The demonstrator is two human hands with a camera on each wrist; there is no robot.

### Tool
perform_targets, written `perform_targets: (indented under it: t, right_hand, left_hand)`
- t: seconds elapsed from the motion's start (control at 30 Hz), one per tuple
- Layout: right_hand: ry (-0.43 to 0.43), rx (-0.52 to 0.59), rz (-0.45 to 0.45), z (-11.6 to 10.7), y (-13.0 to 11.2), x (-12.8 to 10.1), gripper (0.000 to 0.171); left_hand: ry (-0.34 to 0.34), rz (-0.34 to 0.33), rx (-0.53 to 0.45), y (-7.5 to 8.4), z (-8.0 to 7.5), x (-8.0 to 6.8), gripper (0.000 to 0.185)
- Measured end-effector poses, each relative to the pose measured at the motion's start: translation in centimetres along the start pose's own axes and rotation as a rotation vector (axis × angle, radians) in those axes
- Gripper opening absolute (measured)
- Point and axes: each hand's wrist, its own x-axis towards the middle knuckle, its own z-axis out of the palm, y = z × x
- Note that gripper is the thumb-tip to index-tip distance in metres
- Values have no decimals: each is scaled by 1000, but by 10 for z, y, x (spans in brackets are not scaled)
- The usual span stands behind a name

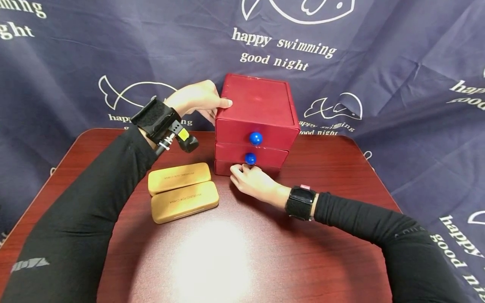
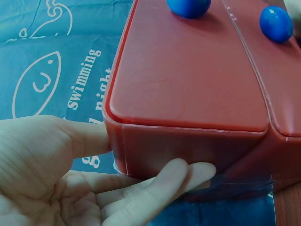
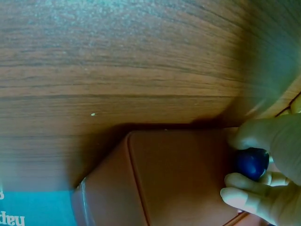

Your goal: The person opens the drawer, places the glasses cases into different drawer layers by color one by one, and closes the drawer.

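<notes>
While the right hand [image 1: 254, 183] curls its fingertips round the bottom knob [image 3: 252, 163], pinching the small blue ball between thumb and fingers, the left hand [image 1: 197, 100] lies against the left side of the red chest [image 1: 257, 110] near its top, thumb on the upper edge and fingers [image 2: 164, 183] stretched flat along the wall. That flat, spread hold looks like bracing: judging by the placement, it keeps the light chest from sliding forward when a drawer is tugged. In the head view the bottom knob is hidden under the right hand; only the wrist view shows it. The bottom drawer [image 1: 223, 167] sits at table level, its front about flush with the one above, so it appears closed or barely started.

Above it, the middle knob [image 1: 250, 158] and top knob [image 1: 255, 138] are free, and the top drawer [image 1: 257, 132] juts slightly past the middle one. The chest stands near the back of the dark wooden table [image 1: 333, 168], facing the person. Left of it, just in front of the left forearm, two gold cases [image 1: 183, 191] lie side by side, touching, within easy reach of either hand. A dark blue cloth [image 1: 398, 63] with white fish drawings and lettering hangs behind.
</notes>
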Motion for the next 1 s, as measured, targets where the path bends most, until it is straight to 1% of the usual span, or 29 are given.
perform_targets:
  t: [0.13,0.3,0.47,0.7,1.0]
  right_hand:
    - [3,-12,-3,1,0,2,9]
    - [-7,-5,-8,1,0,3,8]
    - [-19,34,-9,0,1,4,7]
    - [-10,65,-23,-1,3,5,8]
    - [-52,112,-59,-11,2,4,8]
  left_hand:
    - [-3,3,-6,1,-1,-2,27]
    - [1,1,-8,1,0,-2,28]
    - [2,-3,2,0,-1,0,30]
    - [0,-7,16,-1,-1,1,32]
    - [-1,-2,21,-1,-1,3,33]
